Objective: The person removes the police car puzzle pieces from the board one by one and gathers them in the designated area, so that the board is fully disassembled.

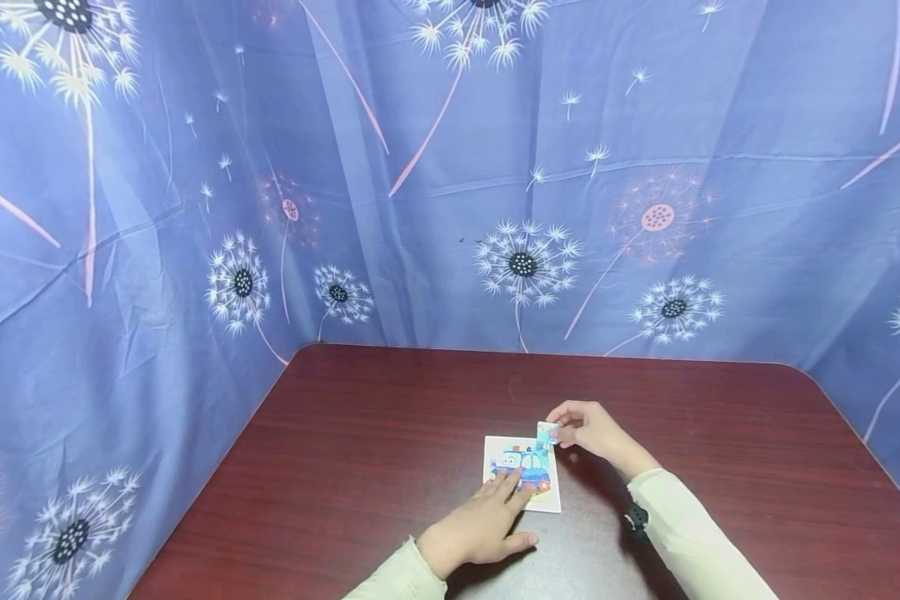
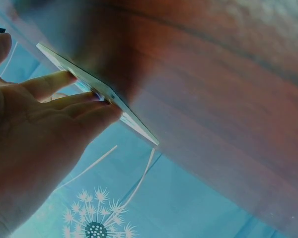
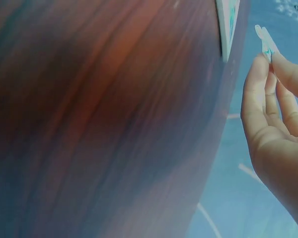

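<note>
A small square jigsaw puzzle [image 1: 498, 443] with a blue cartoon police car lies on the table in the head view. My left hand [image 1: 480, 527] rests on its lower left part, fingers extended and thumb apart. The left wrist view shows those fingertips on the face of the thin puzzle board [image 2: 144, 132]. At the upper right corner, my right hand [image 1: 594, 435] pinches a puzzle piece [image 1: 545, 431] between thumb and finger. From the right wrist, this piece [image 3: 268, 43] stands up from the fingertips, raised apart from the board [image 3: 225, 30].
The dark red wooden table [image 1: 360, 433] extends around the puzzle on all sides. A blue curtain [image 1: 420, 250] with a dandelion print hangs behind and beside it. A dark band [image 1: 636, 517] sits on the right wrist over a pale sleeve.
</note>
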`<state>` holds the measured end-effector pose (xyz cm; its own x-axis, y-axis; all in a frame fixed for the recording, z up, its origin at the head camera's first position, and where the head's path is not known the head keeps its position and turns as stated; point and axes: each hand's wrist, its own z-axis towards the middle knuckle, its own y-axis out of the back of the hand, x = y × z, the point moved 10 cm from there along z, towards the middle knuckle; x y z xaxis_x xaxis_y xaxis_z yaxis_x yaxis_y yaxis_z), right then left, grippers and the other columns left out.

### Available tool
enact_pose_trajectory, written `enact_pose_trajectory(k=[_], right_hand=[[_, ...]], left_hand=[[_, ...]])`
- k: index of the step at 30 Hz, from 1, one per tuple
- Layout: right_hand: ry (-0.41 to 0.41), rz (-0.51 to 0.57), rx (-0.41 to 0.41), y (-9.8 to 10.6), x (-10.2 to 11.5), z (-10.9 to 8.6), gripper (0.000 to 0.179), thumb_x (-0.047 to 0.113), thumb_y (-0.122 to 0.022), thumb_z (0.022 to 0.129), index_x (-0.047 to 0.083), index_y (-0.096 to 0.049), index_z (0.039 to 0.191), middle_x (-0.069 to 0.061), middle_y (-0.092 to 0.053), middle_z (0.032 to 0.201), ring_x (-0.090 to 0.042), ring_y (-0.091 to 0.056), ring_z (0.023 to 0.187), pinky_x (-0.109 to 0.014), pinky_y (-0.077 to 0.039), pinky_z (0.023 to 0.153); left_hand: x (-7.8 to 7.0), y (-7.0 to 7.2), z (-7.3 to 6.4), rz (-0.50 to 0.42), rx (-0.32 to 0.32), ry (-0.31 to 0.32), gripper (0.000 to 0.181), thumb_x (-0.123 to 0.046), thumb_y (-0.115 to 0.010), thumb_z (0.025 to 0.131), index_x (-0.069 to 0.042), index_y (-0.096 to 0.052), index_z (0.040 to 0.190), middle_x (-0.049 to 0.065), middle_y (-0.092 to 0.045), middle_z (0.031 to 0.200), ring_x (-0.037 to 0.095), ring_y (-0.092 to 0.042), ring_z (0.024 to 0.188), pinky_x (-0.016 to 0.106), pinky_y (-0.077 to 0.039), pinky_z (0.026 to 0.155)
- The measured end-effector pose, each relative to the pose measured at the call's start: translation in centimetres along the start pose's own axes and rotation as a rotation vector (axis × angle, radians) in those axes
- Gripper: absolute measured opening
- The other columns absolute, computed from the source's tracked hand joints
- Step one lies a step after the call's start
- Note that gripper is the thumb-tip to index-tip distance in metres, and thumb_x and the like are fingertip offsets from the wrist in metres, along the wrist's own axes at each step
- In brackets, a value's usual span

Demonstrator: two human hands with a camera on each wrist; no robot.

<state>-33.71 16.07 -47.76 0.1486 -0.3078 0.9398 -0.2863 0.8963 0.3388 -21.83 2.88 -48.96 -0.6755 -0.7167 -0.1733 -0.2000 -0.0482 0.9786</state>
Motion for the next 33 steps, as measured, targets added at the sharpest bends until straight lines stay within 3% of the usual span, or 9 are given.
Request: enact_pose_trajectory(k=[7,15,33], right_hand=[[-0.042,0.012,0.003,1.9,-1.3,-1.2,0.020,-0.004,-0.066,0.085,-0.013,-0.062,0.101,-0.016,-0.063,0.085,-0.019,-0.063,0.075,-0.037,-0.058,0.068],[-0.075,-0.045,0.032,2.2,-2.7,-2.1,0.017,-0.005,-0.067,0.084,-0.014,-0.063,0.098,-0.016,-0.063,0.084,-0.021,-0.062,0.070,-0.033,-0.057,0.060],[-0.010,-0.236,-0.034,2.4,-2.2,-2.0,0.013,-0.007,-0.069,0.078,-0.007,-0.067,0.090,-0.007,-0.062,0.075,-0.016,-0.054,0.058,-0.026,-0.048,0.048]], left_hand=[[0.1,0.0,-0.2,-0.016,0.003,-0.012,0.065,-0.050,-0.047,0.097,-0.014,-0.033,0.150,0.016,-0.029,0.154,0.032,-0.029,0.141,0.040,-0.030,0.113],[0.6,-0.5,-0.1,-0.032,0.049,-0.010,0.066,-0.051,-0.043,0.098,-0.013,-0.033,0.151,0.015,-0.025,0.156,0.032,-0.026,0.142,0.040,-0.029,0.113],[0.7,-0.6,-0.1,-0.026,0.054,-0.001,0.065,-0.052,-0.044,0.098,-0.014,-0.034,0.150,0.014,-0.026,0.156,0.031,-0.026,0.143,0.039,-0.028,0.114]])
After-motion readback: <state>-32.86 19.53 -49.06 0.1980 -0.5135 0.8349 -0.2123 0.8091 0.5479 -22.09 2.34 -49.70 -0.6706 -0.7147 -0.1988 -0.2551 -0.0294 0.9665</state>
